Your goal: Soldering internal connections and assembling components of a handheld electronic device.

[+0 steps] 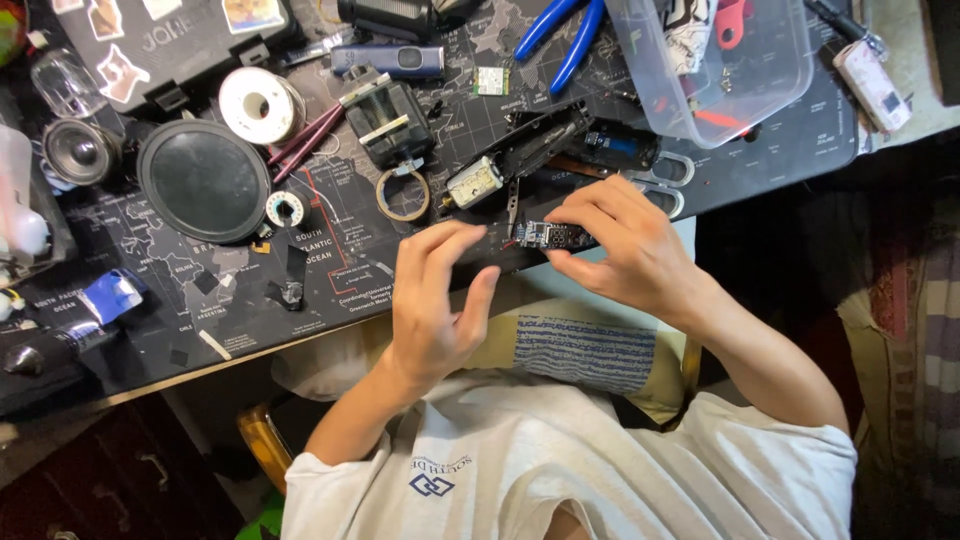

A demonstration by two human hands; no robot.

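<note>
The right hand was pinched on a small circuit board, thumb below and fingers curled over its right end. The board sat at the near edge of the worktop, just above the person's lap. The left hand was beside it on the left, fingers bent and loosely apart, fingertips touching the edge of a black strip that ran under the board; it clasped nothing that could be seen.

Just behind the board lay a small silver motor and a black housing. Scissors lay behind the right hand. A tape ring was near the motor, with a black vice beyond it. Farther left were a round black disc, a solder spool and a speaker. Blue pliers and a clear tub lay at the far side.
</note>
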